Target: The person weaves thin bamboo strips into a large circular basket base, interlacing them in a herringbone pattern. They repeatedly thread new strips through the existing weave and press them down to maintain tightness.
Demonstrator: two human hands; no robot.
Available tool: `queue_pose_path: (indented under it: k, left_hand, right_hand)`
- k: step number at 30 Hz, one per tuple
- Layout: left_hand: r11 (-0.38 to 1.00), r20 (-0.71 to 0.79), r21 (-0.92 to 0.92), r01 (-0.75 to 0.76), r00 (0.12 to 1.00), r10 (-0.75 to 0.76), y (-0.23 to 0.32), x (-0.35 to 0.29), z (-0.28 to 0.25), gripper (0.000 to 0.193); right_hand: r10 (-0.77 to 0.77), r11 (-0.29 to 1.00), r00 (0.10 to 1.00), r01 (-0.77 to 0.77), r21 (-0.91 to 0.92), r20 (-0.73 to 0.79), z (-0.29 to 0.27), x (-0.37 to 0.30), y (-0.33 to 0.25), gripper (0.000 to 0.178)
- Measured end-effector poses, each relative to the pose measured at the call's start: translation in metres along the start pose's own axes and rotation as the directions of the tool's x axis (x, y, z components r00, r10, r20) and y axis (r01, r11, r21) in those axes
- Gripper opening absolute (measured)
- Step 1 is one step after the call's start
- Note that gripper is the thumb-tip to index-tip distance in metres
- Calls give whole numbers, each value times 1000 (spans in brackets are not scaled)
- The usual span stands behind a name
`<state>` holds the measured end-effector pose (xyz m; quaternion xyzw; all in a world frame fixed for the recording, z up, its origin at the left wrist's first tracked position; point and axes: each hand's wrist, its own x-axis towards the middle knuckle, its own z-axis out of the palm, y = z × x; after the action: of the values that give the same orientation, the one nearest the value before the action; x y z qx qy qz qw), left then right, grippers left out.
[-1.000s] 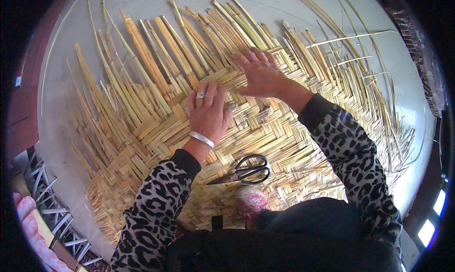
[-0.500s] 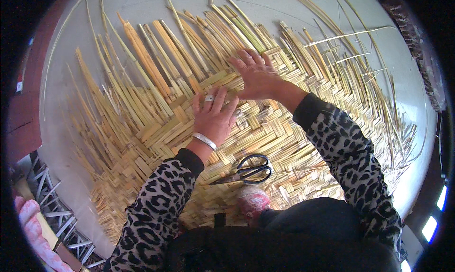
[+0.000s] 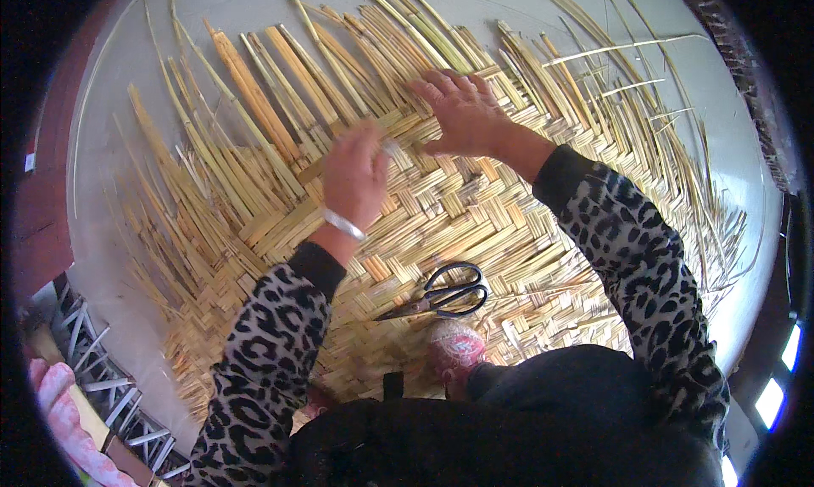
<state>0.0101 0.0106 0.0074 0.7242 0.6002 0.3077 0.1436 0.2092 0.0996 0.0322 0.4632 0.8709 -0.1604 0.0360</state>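
Note:
A woven mat of split straw-coloured reeds (image 3: 509,241) spreads beneath both hands, its loose strips fanning out at the far edge. My right hand (image 3: 466,118) lies on the weave with fingers spread, at the base of the loose strips. To its left is my left hand (image 3: 354,177), raised a little over the mat; motion smears its fingers, so whether they hold a strip cannot be made out. A silver bracelet (image 3: 344,224) circles that wrist. Black-handled scissors (image 3: 454,290) rest on the mat nearer to me, touched by neither hand.
A pink and white shoe (image 3: 458,344) of mine stands on the mat just below the scissors. Long reed strips (image 3: 653,50) reach over the pale floor (image 3: 254,8) at the far right. A white lattice rack (image 3: 110,385) and pink cloth (image 3: 64,411) are at lower left.
My left hand has pulled back leftward from beside the right one, its fingers curling and blurring. My right hand stays spread in nearly the same spot on the mat.

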Motion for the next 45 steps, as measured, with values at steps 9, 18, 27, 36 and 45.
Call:
queue_pose_path:
  k: [9,18,27,36,45]
  left_hand:
    - [806,247,239,541,769,-589,-58,130,-2,41]
    - [725,284,228,650,668,-688,-46,145,2,38]
    - [745,364,18,667,690,-626,-40,127,8,41]
    - [709,483,30,705,611,-628,-35,114,-4,37]
    - [856,424,264,444,744,-517,-24,107,-5,49]
  right_hand:
    - [69,998,994,-68,-7,88,1,9,-18,104]
    - [96,988,995,-96,122,12,8,9,-21,103]
    - [119,988,993,-117,105,-10,10,6,-22,99]
    - [85,986,990,-67,154,-113,6,2,-13,91]
    - [85,927,973,3,376,-217,-12,62,17,58]
